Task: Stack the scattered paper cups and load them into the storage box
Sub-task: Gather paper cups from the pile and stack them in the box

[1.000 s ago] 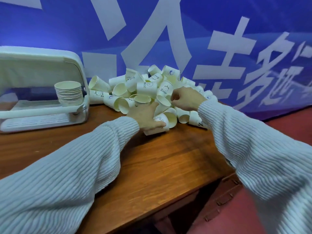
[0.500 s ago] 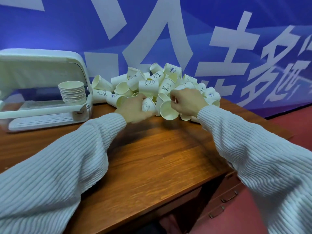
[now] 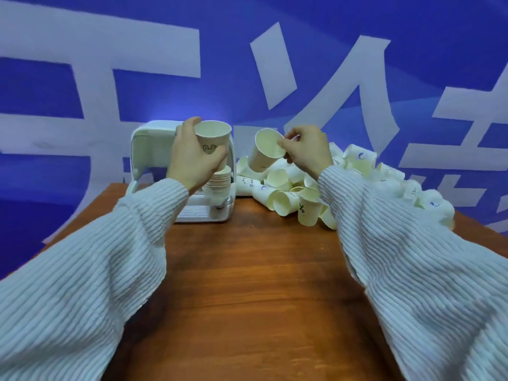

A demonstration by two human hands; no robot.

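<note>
**Cups in both hands above the desk**

Sleeves (image 3: pixel 82 284) of pale ribbed knit fill the near corners of our view, one on each arm, reaching out over a brown wooden desk (image 3: pixel 247 284); the bare wood lies between them.

Further on we see the left hand (image 3: pixel 192 158) raised, its fingers and thumb curled round an upright paper cup (image 3: pixel 213 138) with the mouth facing up; a dark looping mark is printed on the cup's side, partly hidden by the fingers, and we cannot read it. The right hand (image 3: pixel 308 152) is raised beside it, apart from the left; its fingertips pinch the rim of a second cup (image 3: pixel 265 152), which is tilted with its open mouth turned towards us.

Behind and below the left hand stands the white storage box (image 3: pixel 154 138), its lid swung up; a stack of nested cups (image 3: pixel 220 180) stands inside at the right end, just under the held cup.

To the right of the box the scattered paper cups (image 3: pixel 357 171) lie heaped on the desk, most on their sides; one stands upright at the near edge of the heap with a dark mark like "%" on it (image 3: pixel 308 210); another near the box shows letters that look like "Bea", the rest being hidden.

Farthest off hangs a blue backdrop (image 3: pixel 137 100) with large white characters, cut off by the frame.
</note>
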